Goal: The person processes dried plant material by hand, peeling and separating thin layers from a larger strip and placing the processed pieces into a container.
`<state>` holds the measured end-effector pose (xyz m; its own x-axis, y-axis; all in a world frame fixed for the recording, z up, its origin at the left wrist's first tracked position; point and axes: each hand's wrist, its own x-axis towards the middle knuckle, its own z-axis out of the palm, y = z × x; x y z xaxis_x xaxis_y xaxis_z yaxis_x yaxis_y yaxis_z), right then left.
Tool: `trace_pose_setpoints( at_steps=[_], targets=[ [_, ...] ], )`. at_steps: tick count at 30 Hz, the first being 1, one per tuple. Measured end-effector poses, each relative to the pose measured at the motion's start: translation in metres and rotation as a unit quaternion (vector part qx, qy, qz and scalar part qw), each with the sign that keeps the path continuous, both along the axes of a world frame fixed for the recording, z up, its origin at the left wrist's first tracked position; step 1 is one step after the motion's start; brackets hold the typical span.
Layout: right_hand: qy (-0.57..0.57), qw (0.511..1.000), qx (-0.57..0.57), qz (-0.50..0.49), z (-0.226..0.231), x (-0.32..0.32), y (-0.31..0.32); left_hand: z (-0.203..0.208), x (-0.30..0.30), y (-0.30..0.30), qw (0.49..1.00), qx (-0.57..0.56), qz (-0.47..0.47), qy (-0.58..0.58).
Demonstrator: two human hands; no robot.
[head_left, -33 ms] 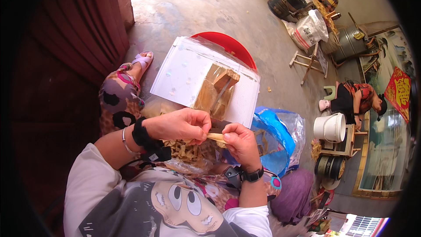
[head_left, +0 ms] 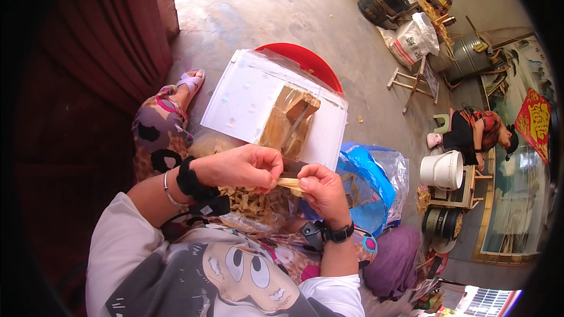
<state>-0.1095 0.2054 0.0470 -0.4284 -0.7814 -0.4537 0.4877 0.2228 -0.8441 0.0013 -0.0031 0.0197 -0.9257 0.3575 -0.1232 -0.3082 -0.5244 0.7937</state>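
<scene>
In the head view, the bare left hand and bare right hand each pinch 1 end of a pale yellow, narrow strip between thumb and fingers, above tan, curled pieces. Beyond, a brown, angular wooden block rests on a white, rectangular board.

from here i can see big gold writing on the red diamond sign, over by the big wall picture. the white sack across the room has dark writing on its side, and the smaller marks look too fuzzy.
</scene>
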Motion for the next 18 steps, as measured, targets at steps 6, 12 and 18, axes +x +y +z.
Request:
trace_pose_setpoints(
  at_steps=[6,12,18],
  targets=[
    [0.258,0.965,0.045,-0.002,-0.008,-0.016,0.000,0.011,-0.007,-0.011,0.671,-0.621,0.278,0.296],
    [0.518,0.842,0.143,-0.051,-0.024,-0.021,-0.023,0.001,-0.024,-0.004,0.554,-0.708,0.286,0.331],
    [0.395,0.889,0.175,-0.153,-0.037,-0.033,-0.002,-0.004,-0.006,-0.020,0.792,-0.527,0.247,0.185]
  ],
)
